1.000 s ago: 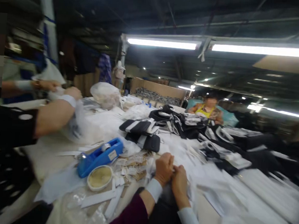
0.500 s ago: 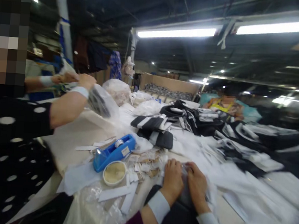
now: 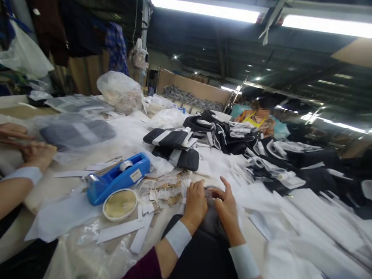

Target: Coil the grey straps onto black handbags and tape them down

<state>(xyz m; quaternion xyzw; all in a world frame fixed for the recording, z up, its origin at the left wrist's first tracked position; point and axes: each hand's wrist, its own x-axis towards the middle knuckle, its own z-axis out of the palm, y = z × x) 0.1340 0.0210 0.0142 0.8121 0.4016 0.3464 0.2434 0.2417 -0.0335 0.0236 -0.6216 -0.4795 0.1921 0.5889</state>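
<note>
My left hand [image 3: 196, 204] is curled over the far end of a black folded garment [image 3: 207, 257], its fingers bent and together. Beside it, my right hand [image 3: 227, 205] has its fingers apart, the index finger raised and the others reaching toward the left hand. A greyish, sheer-looking part lies between the hands; whether it is plastic film or cloth I cannot tell. White bands wrap both my wrists. Left of my hands are a blue tape dispenser [image 3: 118, 179], a round tub of pale yellow paste [image 3: 119, 204] and a heap of string tags [image 3: 162, 191].
At left, a co-worker's hands [image 3: 38, 156] rest by a bagged dark garment [image 3: 78, 133]. Folded black garments with white bands [image 3: 169, 138] are stacked ahead. Black and white pieces [image 3: 287, 164] pile up at right. Another person [image 3: 257, 117] is at the far side.
The view has turned right and downward. The co-worker's hands have come down to the table with the bagged garment. My right hand's fingers have spread from their earlier pinch.
</note>
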